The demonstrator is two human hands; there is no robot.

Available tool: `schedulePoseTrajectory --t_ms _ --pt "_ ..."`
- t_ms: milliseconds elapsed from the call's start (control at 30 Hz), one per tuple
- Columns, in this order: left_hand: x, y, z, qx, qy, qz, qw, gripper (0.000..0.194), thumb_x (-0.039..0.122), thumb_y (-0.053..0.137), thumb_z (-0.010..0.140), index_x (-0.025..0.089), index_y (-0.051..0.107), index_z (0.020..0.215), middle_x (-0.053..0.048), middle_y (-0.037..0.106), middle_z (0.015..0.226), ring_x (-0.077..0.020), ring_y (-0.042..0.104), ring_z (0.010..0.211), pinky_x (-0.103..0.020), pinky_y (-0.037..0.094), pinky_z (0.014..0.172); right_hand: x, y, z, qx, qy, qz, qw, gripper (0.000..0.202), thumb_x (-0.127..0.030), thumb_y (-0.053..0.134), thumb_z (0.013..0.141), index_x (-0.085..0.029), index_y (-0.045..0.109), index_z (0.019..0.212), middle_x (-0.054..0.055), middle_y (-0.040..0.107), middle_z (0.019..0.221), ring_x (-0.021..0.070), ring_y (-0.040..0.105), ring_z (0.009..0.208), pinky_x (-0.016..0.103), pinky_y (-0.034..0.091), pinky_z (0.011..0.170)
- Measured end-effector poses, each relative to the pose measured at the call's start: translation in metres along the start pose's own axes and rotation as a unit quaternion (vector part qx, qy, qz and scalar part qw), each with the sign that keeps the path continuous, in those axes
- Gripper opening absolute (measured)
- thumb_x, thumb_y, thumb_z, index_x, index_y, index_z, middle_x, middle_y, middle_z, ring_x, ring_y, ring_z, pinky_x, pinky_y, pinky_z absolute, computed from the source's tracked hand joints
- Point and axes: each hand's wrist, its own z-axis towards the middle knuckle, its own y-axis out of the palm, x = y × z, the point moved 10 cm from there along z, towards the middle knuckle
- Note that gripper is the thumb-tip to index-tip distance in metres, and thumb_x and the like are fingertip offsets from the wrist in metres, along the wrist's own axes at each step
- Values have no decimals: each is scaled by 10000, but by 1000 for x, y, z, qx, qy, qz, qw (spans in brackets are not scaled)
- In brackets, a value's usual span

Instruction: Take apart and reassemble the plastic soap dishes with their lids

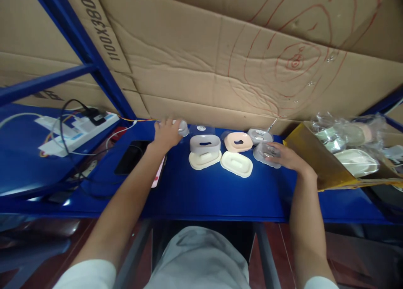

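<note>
My left hand (169,133) is at the back of the blue desk, slightly blurred, beside and partly over a small round translucent thing (183,128) whose kind I cannot make out. At the right, the fingers of my right hand (285,156) close on the edge of a clear plastic cover (262,155). Between the hands sit a grey oval box top (205,142) and a peach one (241,143), each with a slot. In front of them lie two cream oval trays, the left tray (201,162) and the right tray (236,165). Another clear cover (258,134) stands behind.
An open cardboard box (302,158) with plastic-wrapped pieces stands at the right. At the left are a power strip (78,135) with cables, a black phone-like object (130,158) and a lit phone (157,177) under my left forearm. A cardboard wall (189,62) backs the desk.
</note>
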Motion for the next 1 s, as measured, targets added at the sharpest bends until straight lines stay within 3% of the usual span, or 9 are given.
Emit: schedulePoseTrajectory --t_ms 100,200,333,467,633,833,1000 --pt "-16 7 9 -26 -29 11 999 486 299 700 901 244 669 1383 -201 692 1426 -464 596 1344 -664 451 1070 6 -3 -1 13 -13 13 1000 482 -605 600 1008 -309 731 1364 61 793 1319 303 769 1122 453 617 954" --pt "-16 10 7 -33 -41 19 998 407 345 601 981 243 691 1364 -183 732 1357 -426 628 1299 -591 481 1050 7 -11 1 59 2 -7 998 409 -463 504 1060 -272 764 1311 76 817 1242 298 774 1067 465 611 959" --pt "-6 9 0 -30 -45 22 998 456 354 462 1048 208 657 1433 -208 694 1405 -417 606 1345 -588 456 1104 -6 -18 9 141 23 -60 988 444 -272 427 1048 -207 737 1360 160 734 1403 381 665 1301 608 496 1103" --pt "-4 14 -3 -55 -48 14 997 572 493 553 1019 239 586 1530 -201 544 1609 -453 505 1471 -646 432 1146 -33 3 25 145 -10 -89 985 508 -194 421 1035 -237 645 1488 131 634 1563 338 560 1451 569 418 1192" --pt "-8 19 -2 -101 -36 -8 994 652 548 698 935 293 593 1525 -131 626 1557 -414 571 1438 -544 484 1144 -29 26 40 124 1 -104 987 545 -316 466 1043 -204 552 1570 173 599 1588 371 552 1435 585 442 1147" --pt "-6 15 -3 -84 -61 -32 994 622 610 374 1090 252 533 1573 -151 701 1464 -415 654 1351 -547 525 1081 -5 20 36 134 33 -104 985 525 -522 576 1011 -253 678 1449 194 653 1436 435 576 1299 634 426 1088" --pt "7 20 -5 -63 -36 -38 997 580 458 295 1129 172 507 1587 -152 611 1578 -339 590 1435 -462 474 1165 -3 20 36 124 19 -77 989 466 -508 517 1057 -269 673 1425 144 655 1484 366 588 1334 559 438 1112"
